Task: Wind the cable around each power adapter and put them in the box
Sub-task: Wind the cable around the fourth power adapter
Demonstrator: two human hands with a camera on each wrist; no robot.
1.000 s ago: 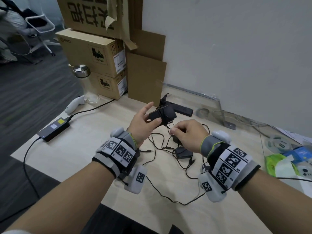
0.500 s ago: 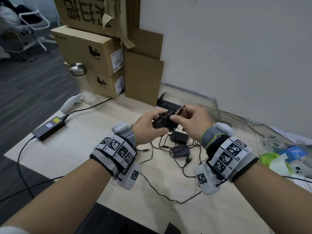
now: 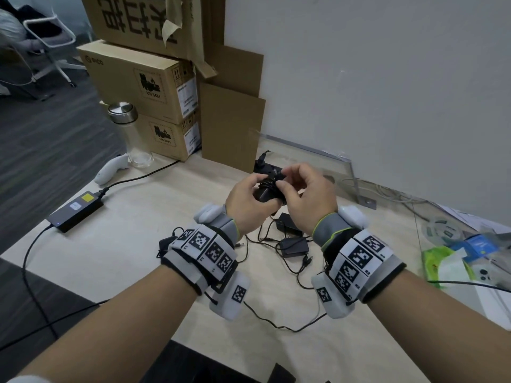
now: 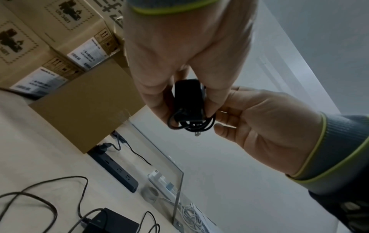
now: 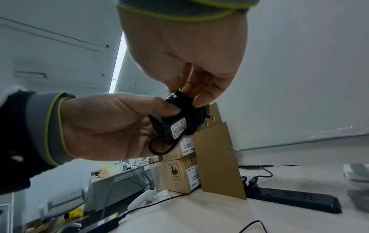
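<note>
A small black power adapter (image 3: 266, 192) is held above the table between both hands. My left hand (image 3: 258, 186) grips its body; the label side (image 5: 177, 128) and plug prongs show in the right wrist view. My right hand (image 3: 284, 181) pinches the cable (image 5: 185, 100), which lies coiled around the adapter (image 4: 187, 100), with a small loop (image 4: 175, 123) sticking out at one end. Two more black adapters (image 3: 293, 244) with loose cables lie on the table below the hands. Another adapter (image 3: 166, 244) lies by my left wrist.
Stacked cardboard boxes (image 3: 143, 87) and a leaning cardboard sheet (image 3: 229, 128) stand at the back left. A glass bottle (image 3: 132, 134), a white controller (image 3: 110, 170), a laptop power brick (image 3: 74, 211), a black power strip (image 5: 293, 198) and a clear acrylic panel (image 3: 312, 164) are nearby. Clutter fills the right edge (image 3: 453, 255).
My right hand rose from beside the table to meet the left hand at the adapter. The cable that hung down to the table now sits coiled on the adapter.
</note>
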